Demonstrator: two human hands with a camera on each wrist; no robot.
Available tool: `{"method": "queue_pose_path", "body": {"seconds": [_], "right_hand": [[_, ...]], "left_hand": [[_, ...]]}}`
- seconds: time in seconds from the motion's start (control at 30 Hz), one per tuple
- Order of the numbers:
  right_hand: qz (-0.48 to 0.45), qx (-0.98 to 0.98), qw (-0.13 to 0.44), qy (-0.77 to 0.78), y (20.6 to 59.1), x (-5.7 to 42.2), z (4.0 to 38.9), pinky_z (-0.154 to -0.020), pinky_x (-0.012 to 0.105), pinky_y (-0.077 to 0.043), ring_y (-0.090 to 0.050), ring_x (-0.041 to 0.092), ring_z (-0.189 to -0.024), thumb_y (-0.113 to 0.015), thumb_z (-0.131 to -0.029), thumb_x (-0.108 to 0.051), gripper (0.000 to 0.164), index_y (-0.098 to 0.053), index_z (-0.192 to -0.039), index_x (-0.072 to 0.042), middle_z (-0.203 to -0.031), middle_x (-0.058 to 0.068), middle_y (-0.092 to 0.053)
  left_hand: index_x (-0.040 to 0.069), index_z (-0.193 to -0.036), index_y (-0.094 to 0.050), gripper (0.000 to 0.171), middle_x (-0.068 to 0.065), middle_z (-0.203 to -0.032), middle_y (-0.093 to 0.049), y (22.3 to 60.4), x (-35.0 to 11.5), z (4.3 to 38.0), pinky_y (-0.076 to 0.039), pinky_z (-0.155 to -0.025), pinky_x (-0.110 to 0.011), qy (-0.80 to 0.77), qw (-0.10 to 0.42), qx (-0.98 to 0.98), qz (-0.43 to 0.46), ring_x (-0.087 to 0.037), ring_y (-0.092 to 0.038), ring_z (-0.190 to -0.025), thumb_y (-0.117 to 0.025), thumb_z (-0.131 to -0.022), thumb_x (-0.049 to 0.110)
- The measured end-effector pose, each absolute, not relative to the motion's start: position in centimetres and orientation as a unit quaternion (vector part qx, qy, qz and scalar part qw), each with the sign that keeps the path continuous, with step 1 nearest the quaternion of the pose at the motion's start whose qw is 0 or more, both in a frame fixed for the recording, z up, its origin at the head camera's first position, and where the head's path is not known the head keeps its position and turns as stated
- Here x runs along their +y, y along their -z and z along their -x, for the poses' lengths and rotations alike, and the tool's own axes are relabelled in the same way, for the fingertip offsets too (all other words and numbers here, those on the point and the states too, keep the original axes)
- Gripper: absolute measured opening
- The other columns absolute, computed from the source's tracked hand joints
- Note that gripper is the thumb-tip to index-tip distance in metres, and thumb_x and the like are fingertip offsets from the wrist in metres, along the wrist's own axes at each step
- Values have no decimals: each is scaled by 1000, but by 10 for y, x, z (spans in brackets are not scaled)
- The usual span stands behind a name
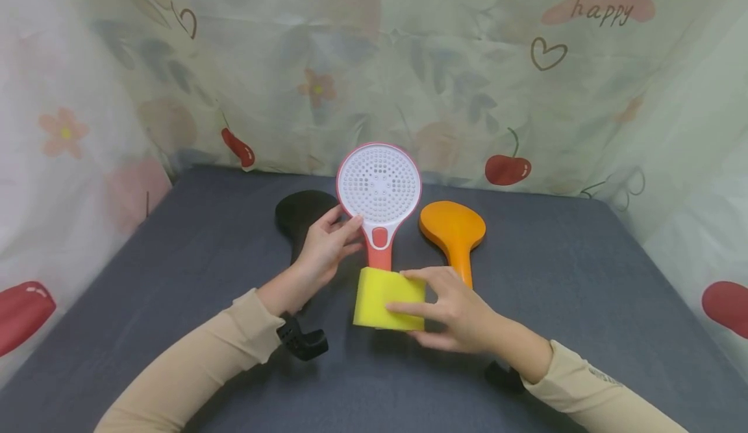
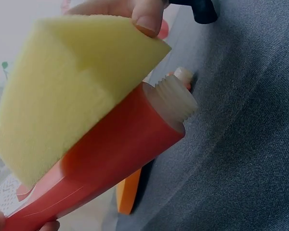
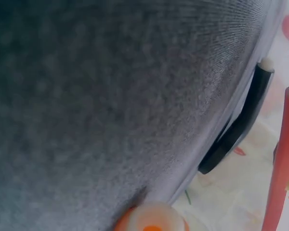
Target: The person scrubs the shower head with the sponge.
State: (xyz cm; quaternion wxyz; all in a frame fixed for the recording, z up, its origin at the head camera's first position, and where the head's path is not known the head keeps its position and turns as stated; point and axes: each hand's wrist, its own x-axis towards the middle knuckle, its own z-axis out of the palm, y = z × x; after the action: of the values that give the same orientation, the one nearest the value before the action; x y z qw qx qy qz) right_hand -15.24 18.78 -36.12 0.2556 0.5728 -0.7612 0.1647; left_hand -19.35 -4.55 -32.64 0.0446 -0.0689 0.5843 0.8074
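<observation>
My left hand [image 1: 327, 245] pinches a coral-and-white shower head [image 1: 380, 183] at its neck, thumb in front, with the spray face toward me. Its handle points down. My right hand [image 1: 461, 309] grips a yellow sponge [image 1: 388, 300] by its right side, fingers spread over the front and along the edges. The sponge lies against the lower handle and hides it in the head view. From the left wrist view, the handle [image 2: 120, 149] ends in a pale threaded connector [image 2: 176, 98] beyond the sponge. Only a sliver of the sponge shows in the right wrist view.
A black shower head [image 1: 304, 207] lies face down behind my left hand, partly covered by it. To the right, an orange shower head [image 1: 452, 225] lies behind my right hand. Both rest on a dark grey cloth-covered table [image 1: 555, 271], with a patterned curtain [image 1: 409, 76] behind.
</observation>
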Motion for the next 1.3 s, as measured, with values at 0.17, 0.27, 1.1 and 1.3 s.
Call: {"method": "queue_pose_path", "body": {"seconds": [0.17, 0.27, 1.1, 1.3], "right_hand": [[-536, -783, 265, -168, 358, 191, 157, -83, 43, -41, -49, 28, -112, -67, -81, -31, 39, -62, -119, -27, -123, 18, -52], [-500, -799, 284, -173, 354, 193, 163, -81, 47, -40, -48, 30, -111, -71, -77, -26, 43, -62, -119, -25, -123, 20, -52], [-479, -813, 272, -192, 347, 195, 164, -83, 51, -41, -46, 32, -113, -75, -70, -18, 50, -59, -117, -21, -125, 20, -50], [-471, -814, 271, -206, 347, 194, 167, -83, 53, -41, -45, 32, -112, -76, -66, -14, 56, -57, -118, -20, -125, 20, -49]], "left_hand": [[8, -138, -43, 49, 3, -86, -63, 324, -46, 192, -53, -87, -40, -811, 42, 580, 66, -5, -66, -72, -57, -91, 8], [7, -139, -43, 49, 4, -85, -63, 322, -46, 192, -54, -85, -38, -813, 46, 577, 61, -6, -66, -73, -56, -92, 7], [0, -133, -45, 40, 6, -79, -61, 319, -42, 191, -55, -64, -18, -819, 50, 565, 87, -4, -61, -70, -51, -95, 8], [-1, -135, -41, 41, -4, -95, -60, 318, -41, 190, -56, -69, -21, -815, 58, 569, 97, -5, -61, -74, -48, -96, 9]]}}
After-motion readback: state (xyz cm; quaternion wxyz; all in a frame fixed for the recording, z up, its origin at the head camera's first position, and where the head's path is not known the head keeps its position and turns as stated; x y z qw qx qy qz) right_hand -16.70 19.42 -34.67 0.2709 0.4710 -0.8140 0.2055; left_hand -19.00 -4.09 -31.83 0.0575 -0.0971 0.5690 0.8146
